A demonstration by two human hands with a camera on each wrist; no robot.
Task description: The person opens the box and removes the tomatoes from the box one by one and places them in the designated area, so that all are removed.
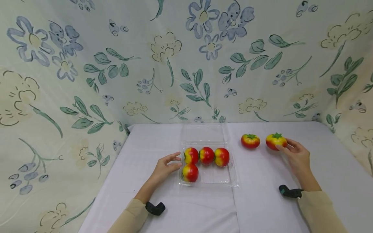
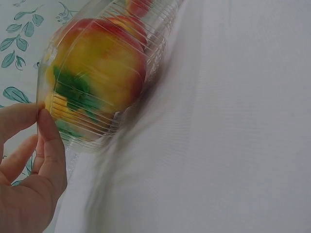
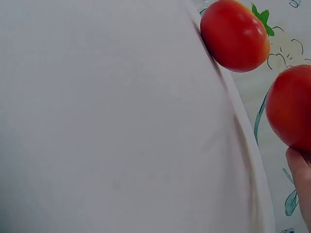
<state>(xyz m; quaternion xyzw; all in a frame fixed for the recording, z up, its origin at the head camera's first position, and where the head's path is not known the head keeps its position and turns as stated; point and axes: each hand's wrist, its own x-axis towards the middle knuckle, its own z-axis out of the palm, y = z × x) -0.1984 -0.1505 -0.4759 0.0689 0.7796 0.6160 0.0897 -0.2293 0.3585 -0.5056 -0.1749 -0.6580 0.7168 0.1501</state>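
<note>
My right hand (image 1: pixel 298 157) grips a red-and-yellow tomato-like fruit (image 1: pixel 276 141) with a green leafy top, thumb at its near side. In the right wrist view only a fingertip shows under this red fruit (image 3: pixel 292 108). Just left of it, a similar fruit (image 1: pixel 250 141) sits on the table. My left hand (image 1: pixel 165 166) is at the left side of a clear plastic box (image 1: pixel 217 181). Up close in the left wrist view, thumb and finger pinch the box's rim. Inside are several such fruits (image 1: pixel 190 172), three along the back and one at front left.
The box's clear lid (image 1: pixel 204 133) lies folded back behind it. A white cloth covers the table (image 1: pixel 256 200). Behind and at the sides hangs a flower-printed curtain (image 1: pixel 204 81). Both wrists carry black devices (image 1: pixel 155 208).
</note>
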